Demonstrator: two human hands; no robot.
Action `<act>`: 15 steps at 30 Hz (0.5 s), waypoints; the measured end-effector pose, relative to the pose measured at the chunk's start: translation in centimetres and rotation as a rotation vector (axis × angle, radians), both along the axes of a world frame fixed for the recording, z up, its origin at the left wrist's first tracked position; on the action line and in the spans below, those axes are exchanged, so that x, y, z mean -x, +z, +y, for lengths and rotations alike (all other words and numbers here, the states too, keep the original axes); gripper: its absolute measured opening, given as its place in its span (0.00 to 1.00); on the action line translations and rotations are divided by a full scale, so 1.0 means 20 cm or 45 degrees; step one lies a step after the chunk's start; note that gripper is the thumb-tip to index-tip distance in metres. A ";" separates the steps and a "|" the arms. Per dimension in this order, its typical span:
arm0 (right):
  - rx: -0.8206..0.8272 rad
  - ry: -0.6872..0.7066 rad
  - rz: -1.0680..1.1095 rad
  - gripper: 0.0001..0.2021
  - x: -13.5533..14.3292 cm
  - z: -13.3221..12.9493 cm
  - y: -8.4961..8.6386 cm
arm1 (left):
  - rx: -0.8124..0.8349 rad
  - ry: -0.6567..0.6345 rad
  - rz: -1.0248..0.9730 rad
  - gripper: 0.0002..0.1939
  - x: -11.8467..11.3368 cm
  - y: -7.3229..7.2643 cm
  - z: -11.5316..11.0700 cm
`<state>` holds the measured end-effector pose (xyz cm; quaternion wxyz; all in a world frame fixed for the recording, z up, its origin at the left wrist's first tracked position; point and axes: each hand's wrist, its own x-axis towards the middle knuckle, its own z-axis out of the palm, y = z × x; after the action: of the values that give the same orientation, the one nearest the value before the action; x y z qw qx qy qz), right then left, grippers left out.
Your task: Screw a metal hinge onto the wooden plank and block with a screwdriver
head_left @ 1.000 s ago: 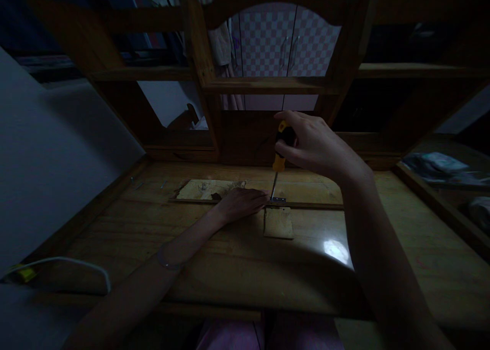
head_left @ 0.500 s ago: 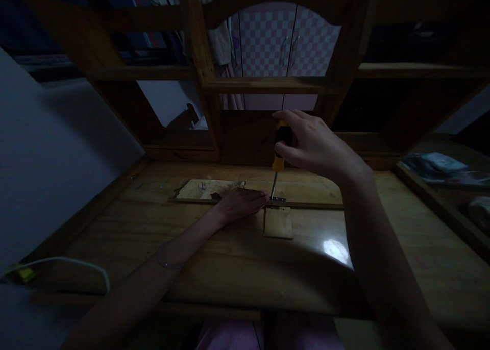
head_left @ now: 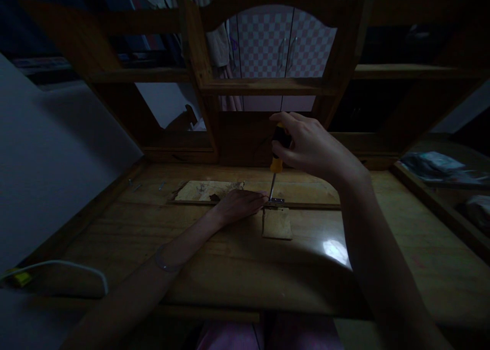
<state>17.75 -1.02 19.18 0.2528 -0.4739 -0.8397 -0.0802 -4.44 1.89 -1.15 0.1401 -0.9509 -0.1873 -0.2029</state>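
Note:
My right hand (head_left: 309, 142) is wrapped round the yellow and black handle of a screwdriver (head_left: 276, 165), held nearly upright. The shaft points down onto a small metal hinge (head_left: 278, 200) at the edge of a long, thin wooden board (head_left: 306, 193). My left hand (head_left: 239, 206) lies flat across that board with its fingers stretched out, the fingertips beside the screwdriver's tip and the hinge's left end. Just in front of the hinge is a small square piece of wood (head_left: 277, 224). Any screw under the tip is too small to make out.
Small metal pieces (head_left: 161, 185) lie on the wooden desktop (head_left: 130, 227) at the left. A wooden shelf unit (head_left: 268, 88) rises behind. A pale cable (head_left: 76, 265) crosses the left front. Plastic-wrapped items (head_left: 440, 161) sit beyond the right-hand ledge.
The view has shifted slightly. Both hands keep their places, with the screwdriver still standing at the hinge.

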 end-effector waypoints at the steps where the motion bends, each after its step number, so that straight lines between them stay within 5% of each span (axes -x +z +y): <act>1: -0.004 -0.005 -0.001 0.24 0.00 0.00 0.00 | -0.005 -0.001 -0.004 0.14 0.00 0.00 0.00; 15: -0.083 -0.165 -0.121 0.24 -0.01 -0.01 0.00 | -0.029 0.004 -0.008 0.14 0.00 0.01 0.00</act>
<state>17.90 -1.14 19.28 0.2222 -0.5143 -0.8154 -0.1461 -4.36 1.85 -0.97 0.1505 -0.9483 -0.1869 -0.2077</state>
